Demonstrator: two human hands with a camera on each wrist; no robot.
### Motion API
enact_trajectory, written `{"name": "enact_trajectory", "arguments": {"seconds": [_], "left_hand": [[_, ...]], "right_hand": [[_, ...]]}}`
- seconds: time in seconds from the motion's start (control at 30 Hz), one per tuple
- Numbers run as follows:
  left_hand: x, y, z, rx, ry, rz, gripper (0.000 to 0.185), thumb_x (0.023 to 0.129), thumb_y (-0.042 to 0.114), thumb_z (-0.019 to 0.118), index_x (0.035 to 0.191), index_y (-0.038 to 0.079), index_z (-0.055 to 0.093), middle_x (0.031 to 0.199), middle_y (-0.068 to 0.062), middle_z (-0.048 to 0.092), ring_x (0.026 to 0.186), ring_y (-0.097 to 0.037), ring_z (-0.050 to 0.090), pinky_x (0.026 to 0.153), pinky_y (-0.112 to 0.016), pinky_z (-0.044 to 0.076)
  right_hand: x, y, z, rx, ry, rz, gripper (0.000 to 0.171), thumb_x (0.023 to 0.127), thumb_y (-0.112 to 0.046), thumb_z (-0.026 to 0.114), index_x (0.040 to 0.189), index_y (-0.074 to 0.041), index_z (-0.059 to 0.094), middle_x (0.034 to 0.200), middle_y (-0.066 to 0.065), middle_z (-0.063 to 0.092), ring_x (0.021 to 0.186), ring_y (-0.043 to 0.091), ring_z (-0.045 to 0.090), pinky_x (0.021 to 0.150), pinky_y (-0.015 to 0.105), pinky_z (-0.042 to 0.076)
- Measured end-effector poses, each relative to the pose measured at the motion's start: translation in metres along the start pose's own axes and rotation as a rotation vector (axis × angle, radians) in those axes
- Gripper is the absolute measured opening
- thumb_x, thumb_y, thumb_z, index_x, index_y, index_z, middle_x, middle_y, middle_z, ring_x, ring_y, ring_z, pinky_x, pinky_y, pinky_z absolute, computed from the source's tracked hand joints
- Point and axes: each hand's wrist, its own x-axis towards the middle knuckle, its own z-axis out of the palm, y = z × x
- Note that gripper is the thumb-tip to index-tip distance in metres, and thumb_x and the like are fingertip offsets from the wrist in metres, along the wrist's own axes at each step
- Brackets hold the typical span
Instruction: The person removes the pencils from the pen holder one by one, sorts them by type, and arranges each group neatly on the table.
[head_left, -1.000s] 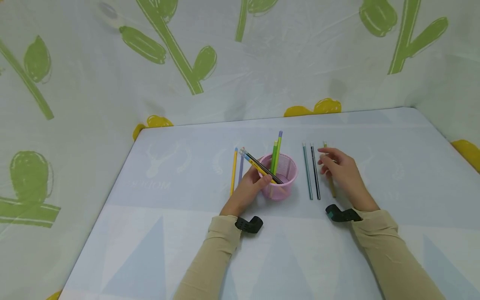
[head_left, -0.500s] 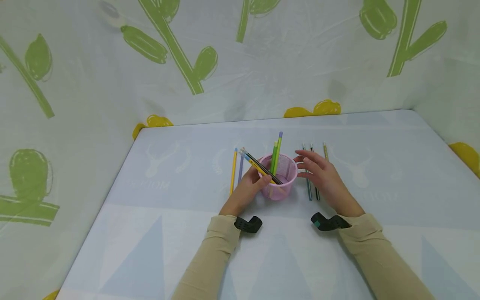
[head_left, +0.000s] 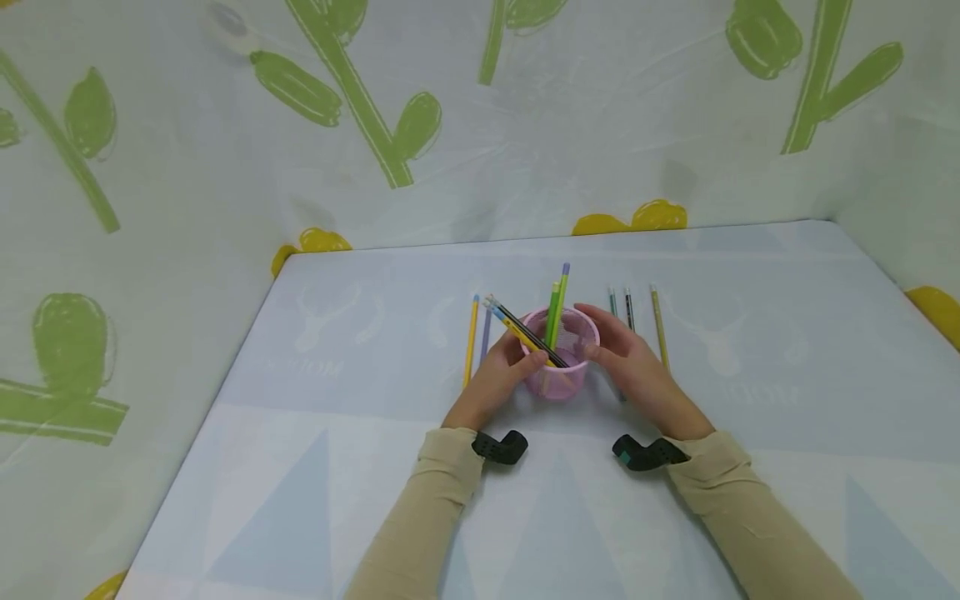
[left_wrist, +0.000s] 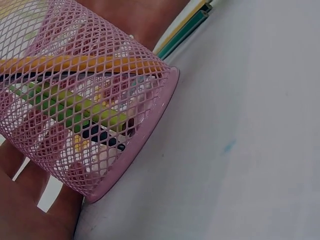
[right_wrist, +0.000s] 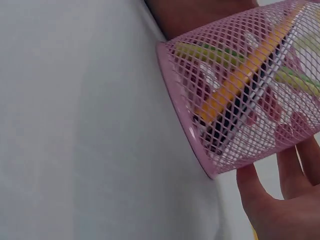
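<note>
A pink mesh cup [head_left: 561, 379] stands on the table with several pencils in it: two green ones upright, a yellow and a black one leaning left. My left hand [head_left: 516, 360] grips the cup from the left, thumb on its near rim. My right hand [head_left: 613, 340] curls round its right side. In the left wrist view the cup [left_wrist: 85, 100] fills the frame with my fingers [left_wrist: 25, 210] under it. The right wrist view shows the cup [right_wrist: 245, 95] against my fingers [right_wrist: 280, 200].
A yellow pencil [head_left: 471, 340] and a lilac pencil [head_left: 485, 333] lie left of the cup. To the right lie a teal pencil [head_left: 612, 300], a black pencil [head_left: 628, 305] and an olive pencil [head_left: 658, 329]. Leaf-print cloth walls enclose the table on three sides.
My right hand has moved left from above the loose pencils to the cup's right side. The left hand has stayed on the cup.
</note>
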Motion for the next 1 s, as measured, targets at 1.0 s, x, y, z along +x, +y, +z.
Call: {"name": "enact_trajectory", "arguments": {"seconds": [1.0], "left_hand": [[-0.018, 0.009, -0.075, 0.101, 0.247, 0.099, 0.054, 0.085, 0.05, 0.051, 0.133, 0.029, 0.039, 0.134, 0.005, 0.041, 0.12, -0.015, 0.041, 0.097, -0.037, 0.035]], "right_hand": [[0.002, 0.007, 0.016, 0.27, -0.071, -0.127, 0.049, 0.091, -0.008, 0.041, 0.136, -0.018, 0.025, 0.143, 0.007, 0.018, 0.131, 0.023, 0.016, 0.105, 0.04, 0.017]]}}
